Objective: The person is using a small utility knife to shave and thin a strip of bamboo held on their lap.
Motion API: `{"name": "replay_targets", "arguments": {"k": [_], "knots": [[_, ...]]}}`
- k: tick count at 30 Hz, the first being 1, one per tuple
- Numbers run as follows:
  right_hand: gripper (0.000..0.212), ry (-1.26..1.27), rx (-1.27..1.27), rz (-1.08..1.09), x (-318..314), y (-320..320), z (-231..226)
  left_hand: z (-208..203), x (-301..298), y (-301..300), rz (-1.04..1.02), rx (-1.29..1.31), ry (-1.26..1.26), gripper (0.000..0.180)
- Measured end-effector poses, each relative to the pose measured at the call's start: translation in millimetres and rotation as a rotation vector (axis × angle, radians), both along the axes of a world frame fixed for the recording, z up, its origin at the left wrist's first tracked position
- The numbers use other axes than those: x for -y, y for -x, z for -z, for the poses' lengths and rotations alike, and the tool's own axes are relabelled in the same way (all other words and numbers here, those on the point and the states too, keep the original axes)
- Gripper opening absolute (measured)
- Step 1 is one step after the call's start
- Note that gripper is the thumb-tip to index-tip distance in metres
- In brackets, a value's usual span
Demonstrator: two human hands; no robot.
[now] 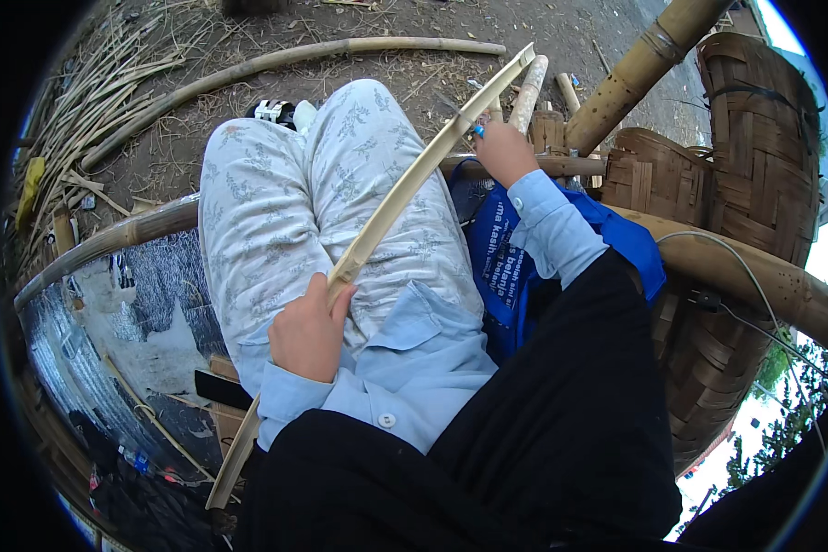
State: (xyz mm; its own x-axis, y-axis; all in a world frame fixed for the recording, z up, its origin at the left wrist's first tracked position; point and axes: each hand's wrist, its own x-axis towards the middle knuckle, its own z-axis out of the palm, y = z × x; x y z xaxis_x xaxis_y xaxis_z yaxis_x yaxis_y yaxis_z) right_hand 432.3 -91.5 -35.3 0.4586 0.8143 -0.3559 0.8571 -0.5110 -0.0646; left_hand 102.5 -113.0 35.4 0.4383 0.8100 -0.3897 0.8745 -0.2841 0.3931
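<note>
A long, pale split bamboo strip (397, 198) lies slantwise across my lap, from the lower left up to the far right. My left hand (309, 329) is wrapped round it near its middle, thumb along the upper side. Close to the strip's far end, my right hand (506, 153) is closed with its back toward me. A small bright-blue bit (478, 131) shows at its fingers, against the strip. What this hand grips is mostly hidden. The strip's near end passes beneath my left sleeve.
A blue printed bag (501, 276) lies beside my right thigh. Bamboo poles (635, 74) and woven bamboo panels (754, 156) stand at the right. Thin bamboo strips (92, 110) are heaped on the ground at far left. Silvery sheeting (147, 313) covers the seat left of me.
</note>
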Motion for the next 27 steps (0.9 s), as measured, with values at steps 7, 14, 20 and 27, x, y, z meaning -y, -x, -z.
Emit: {"name": "replay_targets", "arguments": {"k": [7, 14, 20, 27], "knots": [[0.025, -0.06, 0.017, 0.048, -15, -9, 14, -1, 1, 5, -0.003, -0.003, 0.014, 0.036], [0.023, -0.033, 0.227, 0.026, 5, -43, 18, 5, 1, 8, 0.002, 0.027, 0.059, 0.038], [0.031, -0.046, 0.092, 0.04, -2, -45, 15, 9, -4, 15, -0.027, 0.014, 0.086, 0.038], [0.028, -0.036, 0.14, -0.025, -8, -54, 7, 17, -2, 8, -0.045, 0.106, 0.129, 0.04]]}}
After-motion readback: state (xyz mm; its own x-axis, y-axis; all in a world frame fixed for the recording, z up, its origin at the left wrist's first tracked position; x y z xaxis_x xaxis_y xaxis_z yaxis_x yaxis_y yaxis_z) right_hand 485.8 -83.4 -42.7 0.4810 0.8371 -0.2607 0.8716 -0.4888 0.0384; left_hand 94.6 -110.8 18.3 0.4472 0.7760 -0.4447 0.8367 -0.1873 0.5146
